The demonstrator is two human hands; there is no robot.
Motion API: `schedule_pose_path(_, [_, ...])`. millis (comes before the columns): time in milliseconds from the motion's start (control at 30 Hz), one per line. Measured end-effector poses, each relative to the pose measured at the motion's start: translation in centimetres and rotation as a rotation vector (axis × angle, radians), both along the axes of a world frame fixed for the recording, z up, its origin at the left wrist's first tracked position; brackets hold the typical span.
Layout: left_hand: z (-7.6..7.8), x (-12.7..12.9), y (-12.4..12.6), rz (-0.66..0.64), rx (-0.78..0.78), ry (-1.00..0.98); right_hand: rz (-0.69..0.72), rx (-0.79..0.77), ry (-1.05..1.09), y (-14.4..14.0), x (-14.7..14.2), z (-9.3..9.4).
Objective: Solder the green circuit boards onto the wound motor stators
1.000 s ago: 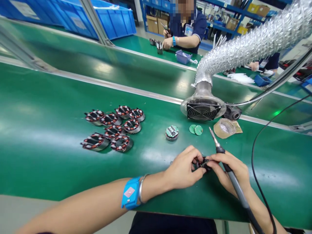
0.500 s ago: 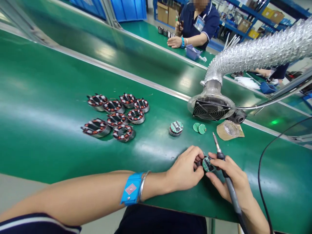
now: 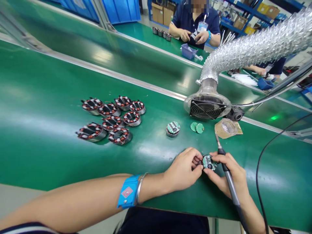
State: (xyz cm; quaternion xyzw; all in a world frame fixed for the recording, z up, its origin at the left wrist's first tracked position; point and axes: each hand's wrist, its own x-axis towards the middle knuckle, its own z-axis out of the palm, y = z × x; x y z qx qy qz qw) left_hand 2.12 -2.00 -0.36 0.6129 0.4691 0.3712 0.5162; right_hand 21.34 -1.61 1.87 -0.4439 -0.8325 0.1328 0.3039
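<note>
A round green circuit board (image 3: 209, 162) sits at a motor stator whose coils are mostly hidden by my fingers. My left hand (image 3: 186, 169) is closed on the stator's left side, thumb and fingertips pinching it. My right hand (image 3: 227, 172) keeps a soldering iron (image 3: 228, 177) across the palm, its tip pointing up and away, while thumb and forefinger touch the board's right edge. Beyond my hands lie two bare green boards (image 3: 197, 127), partly overlapping. Left of them stands a stator with a circuit board on top (image 3: 173, 128).
Several copper-wound stators (image 3: 112, 123) are grouped on the green table at left. A fume extractor fan (image 3: 207, 109) hangs on a silver duct (image 3: 251, 45). A tan round container (image 3: 226, 128) stands beside it. The iron's black cable (image 3: 258, 172) runs at right. A co-worker (image 3: 195, 26) sits across.
My hands stay at the board and stator with only slight finger shifts. The view has moved a little. The co-worker opposite has brought both hands together around a small part.
</note>
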Motion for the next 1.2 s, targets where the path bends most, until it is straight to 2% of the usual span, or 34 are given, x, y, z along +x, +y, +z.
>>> schedule_pose_path(133, [0.1,-0.2,-0.1,-0.023,-0.006,-0.02,-0.045,-0.073,0.1,0.0,0.5,-1.0])
schedule_pose_path(300, [0.1,-0.6,0.2,-0.081,0.0,-0.025,0.0,-0.113,0.174,0.0,1.2,-2.0])
schedule_pose_path(367, [0.1,-0.7,0.3,-0.095,0.093,-0.002,0.0,-0.096,0.203,0.0,1.3,-2.4])
schedule_pose_path(467, [0.3,-0.8,0.5,-0.139,0.375,0.059,-0.026,-0.074,0.247,-0.2,1.1,-3.1])
schedule_pose_path(533, [0.5,-0.8,0.6,-0.195,0.505,0.1,-0.048,-0.086,0.297,-0.3,0.9,-3.6])
schedule_pose_path(667, [1.0,-0.8,0.7,-0.208,0.57,0.189,-0.037,-0.148,0.418,-0.3,0.7,-4.0])
schedule_pose_path(867, [0.7,-0.6,0.9,-0.151,0.689,0.39,0.083,-0.135,0.347,0.1,1.1,-3.8])
schedule_pose_path(1000, [0.4,-0.6,0.9,-0.134,0.763,0.46,0.13,-0.143,0.342,0.1,0.2,-4.3])
schedule_pose_path(1200, [0.7,-0.7,1.2,-0.171,0.768,0.527,0.075,-0.284,0.363,-0.3,-1.0,-4.2])
